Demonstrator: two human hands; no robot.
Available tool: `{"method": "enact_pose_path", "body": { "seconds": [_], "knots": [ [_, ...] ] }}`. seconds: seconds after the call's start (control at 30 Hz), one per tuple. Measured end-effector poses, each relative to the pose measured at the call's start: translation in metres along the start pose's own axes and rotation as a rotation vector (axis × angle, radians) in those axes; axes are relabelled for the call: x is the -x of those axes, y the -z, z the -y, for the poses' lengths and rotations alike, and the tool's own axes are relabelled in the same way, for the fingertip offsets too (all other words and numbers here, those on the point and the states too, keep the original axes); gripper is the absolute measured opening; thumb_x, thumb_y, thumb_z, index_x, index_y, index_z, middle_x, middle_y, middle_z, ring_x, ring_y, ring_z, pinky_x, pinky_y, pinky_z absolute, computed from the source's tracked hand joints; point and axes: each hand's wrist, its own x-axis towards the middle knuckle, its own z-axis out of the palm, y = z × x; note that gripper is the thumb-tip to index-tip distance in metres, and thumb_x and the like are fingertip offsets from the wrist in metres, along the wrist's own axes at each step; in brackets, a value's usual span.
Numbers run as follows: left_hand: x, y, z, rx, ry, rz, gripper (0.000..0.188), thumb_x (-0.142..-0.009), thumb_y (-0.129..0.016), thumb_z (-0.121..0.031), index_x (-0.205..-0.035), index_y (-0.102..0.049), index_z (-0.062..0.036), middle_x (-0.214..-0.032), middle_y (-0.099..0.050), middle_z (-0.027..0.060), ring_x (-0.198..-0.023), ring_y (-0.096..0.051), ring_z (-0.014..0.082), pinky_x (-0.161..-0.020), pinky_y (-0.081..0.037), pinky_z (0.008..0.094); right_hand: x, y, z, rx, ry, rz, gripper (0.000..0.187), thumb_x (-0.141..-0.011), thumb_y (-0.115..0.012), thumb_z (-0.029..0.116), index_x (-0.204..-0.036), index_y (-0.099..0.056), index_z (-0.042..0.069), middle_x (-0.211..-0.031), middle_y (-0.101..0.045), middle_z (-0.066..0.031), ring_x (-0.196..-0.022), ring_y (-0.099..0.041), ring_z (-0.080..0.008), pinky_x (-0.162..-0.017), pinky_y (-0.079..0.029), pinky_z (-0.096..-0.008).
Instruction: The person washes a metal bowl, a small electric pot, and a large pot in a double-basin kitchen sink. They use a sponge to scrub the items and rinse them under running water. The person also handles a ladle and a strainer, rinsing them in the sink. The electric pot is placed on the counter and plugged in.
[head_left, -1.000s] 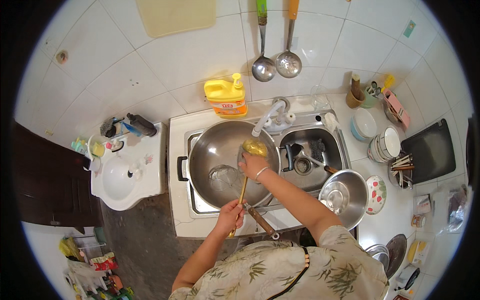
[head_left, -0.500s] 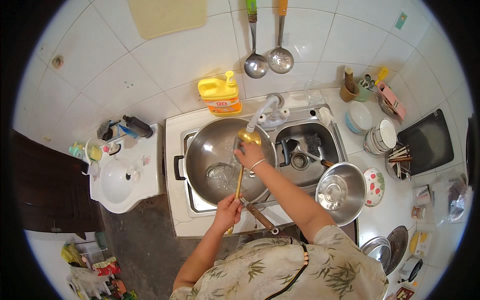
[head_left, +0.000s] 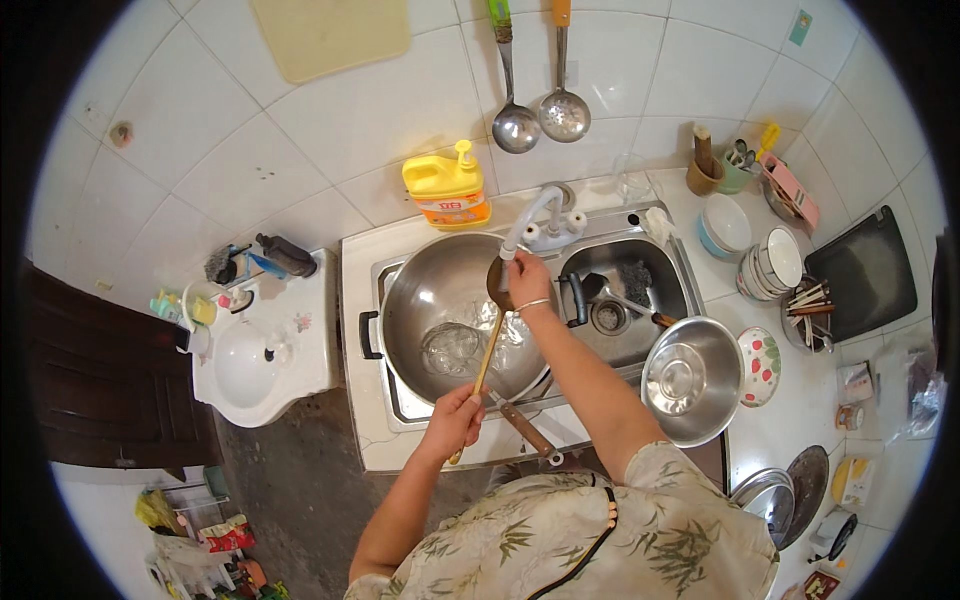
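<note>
My left hand [head_left: 455,420] grips the lower end of a long wooden spoon [head_left: 487,355]. The spoon slants up over a large steel wok [head_left: 420,290] that sits in the left sink basin with some water in it. My right hand [head_left: 527,287] is closed around the spoon's brown head, right under the white faucet spout [head_left: 523,228]. The wok's wooden handle [head_left: 525,430] points toward me, just right of my left hand.
A yellow dish soap bottle [head_left: 448,185] stands behind the wok. Two metal ladles [head_left: 540,115] hang on the tiled wall. A steel bowl [head_left: 690,378], a strawberry-patterned plate [head_left: 762,365], stacked bowls [head_left: 770,265] and a dark tray [head_left: 865,270] lie right. A small white washbasin [head_left: 250,360] is left.
My right hand and the spoon's head have risen toward the faucet spout. The yellow thing that showed at my right hand earlier is out of sight now. My left hand stays on the handle.
</note>
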Motion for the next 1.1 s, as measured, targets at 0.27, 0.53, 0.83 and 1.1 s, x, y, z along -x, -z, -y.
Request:
{"method": "enact_pose_path", "body": {
  "seconds": [0.27, 0.53, 0.83, 1.1],
  "knots": [
    [-0.004, 0.008, 0.016, 0.154, -0.002, 0.012, 0.024, -0.094, -0.044, -0.012, -0.114, -0.052, -0.0022, -0.061, -0.045, 0.0003, -0.036, -0.033, 0.0072, -0.033, -0.027, 0.0230, 0.033, 0.018, 0.010, 0.140, -0.006, 0.575, 0.018, -0.075, -0.061, 0.017, -0.088, -0.065, 0.005, -0.084, -0.062, -0.0172, -0.080, -0.060, -0.0342, -0.072, -0.047, -0.0400],
    [-0.005, 0.010, 0.018, 0.123, 0.050, 0.079, 0.024, -0.094, -0.043, -0.014, -0.114, -0.053, -0.0033, -0.059, -0.044, -0.0002, -0.035, -0.032, 0.0077, -0.033, -0.026, 0.0230, 0.004, 0.019, -0.010, 0.196, 0.186, 0.293, 0.021, -0.074, -0.063, 0.016, -0.092, -0.065, 0.005, -0.091, -0.063, -0.0166, -0.083, -0.060, -0.0320, -0.075, -0.048, -0.0377],
    [-0.027, 0.024, 0.002, 0.380, 0.070, 0.062, 0.029, -0.095, -0.038, -0.019, -0.112, -0.051, 0.0003, -0.059, -0.046, 0.0015, -0.035, -0.032, 0.0088, -0.033, -0.026, 0.0240, 0.079, 0.047, 0.058, -0.093, 0.157, 0.803, 0.020, -0.075, -0.064, 0.011, -0.094, -0.066, 0.004, -0.082, -0.061, -0.0129, -0.075, -0.059, -0.0230, -0.068, -0.047, -0.0315],
    [-0.028, 0.031, 0.035, -0.613, -0.464, -0.177, 0.027, -0.092, -0.045, -0.023, -0.095, -0.061, -0.0019, -0.059, -0.054, 0.0062, -0.048, -0.051, 0.0190, -0.045, -0.040, 0.0322, 0.039, 0.041, -0.018, -0.149, -0.048, 0.541, 0.022, -0.078, -0.063, 0.014, -0.096, -0.064, 0.002, -0.088, -0.063, -0.0154, -0.074, -0.060, -0.0267, -0.068, -0.047, -0.0327]
  ]
}}
